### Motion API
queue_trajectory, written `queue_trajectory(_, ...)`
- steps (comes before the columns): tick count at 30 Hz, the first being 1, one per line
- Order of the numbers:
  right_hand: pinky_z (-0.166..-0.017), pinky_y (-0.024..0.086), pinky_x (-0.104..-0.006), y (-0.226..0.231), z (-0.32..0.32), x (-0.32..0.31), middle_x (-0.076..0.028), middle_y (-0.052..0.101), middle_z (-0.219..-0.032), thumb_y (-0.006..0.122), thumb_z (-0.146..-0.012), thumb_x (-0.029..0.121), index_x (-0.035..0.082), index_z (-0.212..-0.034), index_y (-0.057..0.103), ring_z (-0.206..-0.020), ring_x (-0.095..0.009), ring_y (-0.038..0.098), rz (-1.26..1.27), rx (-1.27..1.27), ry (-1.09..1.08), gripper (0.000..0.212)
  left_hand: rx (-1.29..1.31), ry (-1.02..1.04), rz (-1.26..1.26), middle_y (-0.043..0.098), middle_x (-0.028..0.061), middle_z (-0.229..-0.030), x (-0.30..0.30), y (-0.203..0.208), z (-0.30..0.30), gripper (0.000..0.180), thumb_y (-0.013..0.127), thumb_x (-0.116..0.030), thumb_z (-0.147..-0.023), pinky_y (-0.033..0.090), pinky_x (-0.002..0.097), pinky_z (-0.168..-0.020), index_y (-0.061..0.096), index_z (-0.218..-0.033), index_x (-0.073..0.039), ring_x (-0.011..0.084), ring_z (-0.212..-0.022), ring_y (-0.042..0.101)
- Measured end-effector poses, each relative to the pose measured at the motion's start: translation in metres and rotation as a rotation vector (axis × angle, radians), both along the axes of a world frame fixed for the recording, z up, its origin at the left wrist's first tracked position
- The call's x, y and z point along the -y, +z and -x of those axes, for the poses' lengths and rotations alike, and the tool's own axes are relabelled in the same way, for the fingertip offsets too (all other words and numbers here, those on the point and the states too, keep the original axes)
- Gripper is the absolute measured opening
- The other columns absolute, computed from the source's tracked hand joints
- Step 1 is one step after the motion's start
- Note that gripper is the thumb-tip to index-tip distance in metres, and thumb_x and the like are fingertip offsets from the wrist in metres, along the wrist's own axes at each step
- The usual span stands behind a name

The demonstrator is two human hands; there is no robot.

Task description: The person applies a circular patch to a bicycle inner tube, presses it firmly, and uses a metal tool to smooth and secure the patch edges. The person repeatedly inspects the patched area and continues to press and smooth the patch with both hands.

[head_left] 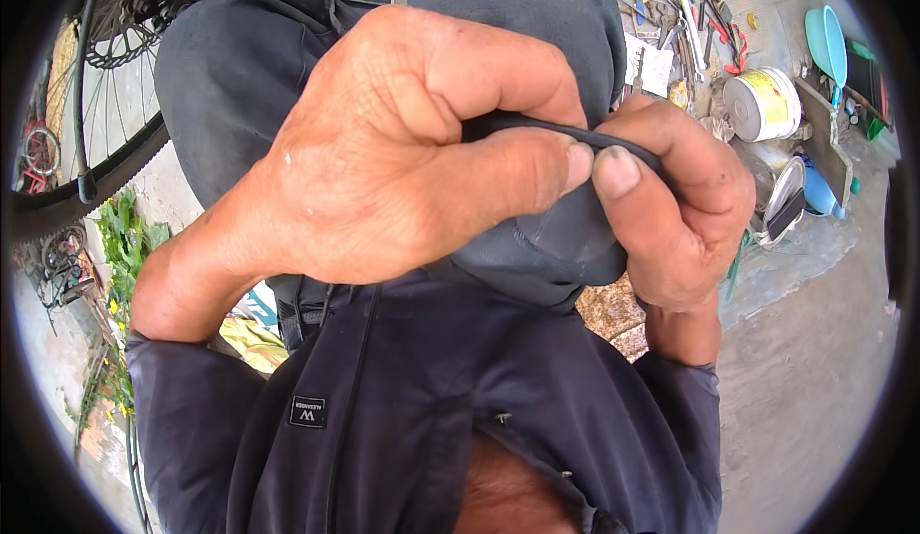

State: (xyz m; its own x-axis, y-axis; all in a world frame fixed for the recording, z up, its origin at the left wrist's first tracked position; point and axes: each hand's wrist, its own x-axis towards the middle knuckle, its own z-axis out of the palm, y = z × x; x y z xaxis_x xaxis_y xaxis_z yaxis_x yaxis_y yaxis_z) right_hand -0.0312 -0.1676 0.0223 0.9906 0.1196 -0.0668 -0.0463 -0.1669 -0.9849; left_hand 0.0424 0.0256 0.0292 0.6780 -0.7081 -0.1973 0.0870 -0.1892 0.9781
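Observation:
Above my knees, both hands pinch a thin black rubber-like strip (592,138). My left hand (374,160) is closed, its thumb and bent index finger pressing the strip from below and above. Close beside it, my right hand (685,194) grips the same strip between thumb and curled fingers. The two thumb tips nearly meet, and a short bit of the strip shows between them. Its ends are hidden by my fingers, so I cannot tell how long it is. Dark trousers (517,16) lie behind the hands.
A bicycle wheel (115,165) with a disc rotor stands at upper left, near green leafy plants (129,242). Scattered hand tools (685,21) lie on the floor at upper right. Beyond them are a white bucket (762,103), a turquoise basin (826,45) and a blue bottle (821,192).

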Motion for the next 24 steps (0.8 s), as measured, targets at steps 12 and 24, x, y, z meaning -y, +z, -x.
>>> queue_trajectory(12,-0.059,0.041,-0.0197,-0.017,0.000,0.028,0.002,0.062,-0.075,0.065,-0.092,0.010,-0.003,-0.099,0.069,-0.068,-0.002,0.051,-0.311,-0.265,0.194,0.015,0.037,-0.086,0.018,0.057,0.0038,-0.078,-0.007,-0.006,0.007,0.015,0.070,-0.005,-0.085,0.042,0.0272,-0.065,0.068,-0.098,0.002,0.0131,-0.071,0.054)
queue_trajectory(24,-0.065,0.048,-0.0242,-0.006,-0.001,0.032,-0.003,0.068,-0.083,0.075,-0.083,0.008,-0.001,-0.100,0.069,-0.077,-0.006,0.060,-0.179,-0.302,0.281,0.021,0.086,-0.124,0.003,0.060,0.0064,-0.077,-0.004,-0.002,0.005,0.022,0.074,0.000,-0.075,0.044,0.0297,-0.066,0.067,-0.096,0.001,0.0179,-0.073,0.058)
